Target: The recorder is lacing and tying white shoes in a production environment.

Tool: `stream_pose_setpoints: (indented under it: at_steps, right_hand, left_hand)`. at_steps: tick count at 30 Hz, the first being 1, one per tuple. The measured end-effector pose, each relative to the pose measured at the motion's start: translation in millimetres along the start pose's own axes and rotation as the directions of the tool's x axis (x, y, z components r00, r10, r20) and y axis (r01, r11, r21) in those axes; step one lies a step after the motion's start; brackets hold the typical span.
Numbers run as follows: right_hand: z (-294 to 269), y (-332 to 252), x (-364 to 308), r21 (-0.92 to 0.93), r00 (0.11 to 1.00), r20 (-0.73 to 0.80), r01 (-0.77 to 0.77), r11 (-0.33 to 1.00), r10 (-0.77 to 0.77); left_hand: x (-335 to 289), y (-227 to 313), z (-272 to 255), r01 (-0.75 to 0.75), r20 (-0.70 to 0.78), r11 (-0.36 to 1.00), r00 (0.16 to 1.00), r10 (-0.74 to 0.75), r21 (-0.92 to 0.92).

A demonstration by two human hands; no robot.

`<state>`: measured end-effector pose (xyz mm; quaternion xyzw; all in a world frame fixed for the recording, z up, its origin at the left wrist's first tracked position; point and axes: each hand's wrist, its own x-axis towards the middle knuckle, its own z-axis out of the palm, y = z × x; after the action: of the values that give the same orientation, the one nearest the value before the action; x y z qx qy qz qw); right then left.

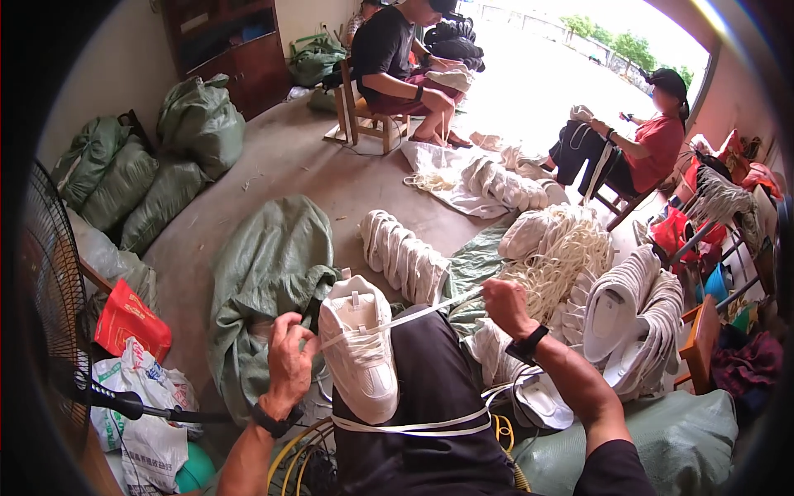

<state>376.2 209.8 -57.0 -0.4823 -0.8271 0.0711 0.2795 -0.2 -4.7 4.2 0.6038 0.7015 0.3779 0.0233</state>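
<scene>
Concrete floor strewn with sacks; white sneaker (360,347) lies toe-toward-body on the lap, left hand (289,360) fingers curled beside it, right hand (503,306) pinching the taut lace (413,317) rightward.

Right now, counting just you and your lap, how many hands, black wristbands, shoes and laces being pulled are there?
Hands: 2 (left hand, right hand)
Black wristbands: 2 (left wristband, right wristband)
White shoe on the lap: 1
White lace pulled tight in the right hand: 1
Total: 6
</scene>
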Motion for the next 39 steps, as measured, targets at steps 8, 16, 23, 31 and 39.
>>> stream_pose_setpoints:
  at_steps: [8, 16, 23, 31, 39]
  right_hand:
    - [-35, 42, -9, 0.818, 0.769, 0.231, -0.485, 0.309, 0.596]
    - [-57, 44, -8, 0.886, 0.659, 0.281, -0.457, 0.075, 0.698]
    - [-62, 81, -15, 0.931, 0.652, 0.343, -0.331, -0.153, 0.676]
    - [-78, 122, -25, 0.989, 0.543, 0.143, -0.108, -0.1, 0.827]
    - [-127, 132, -36, 0.998, 0.42, 0.065, -0.04, -0.053, 0.905]
  left_hand:
    - [-29, -64, 23, 0.965, 0.85, 0.141, 0.26, -0.458, -0.22]
    - [-18, -76, 38, 0.884, 0.827, -0.155, 0.334, -0.453, -0.442]
    - [-26, -108, 22, 0.633, 0.675, -0.366, 0.352, -0.648, -0.682]
    - [-45, -241, -60, 0.45, 0.5, -0.266, 0.557, -0.663, -0.853]
    - [-138, -391, -189, 0.116, 0.711, -0.712, 0.282, -0.644, -0.692]
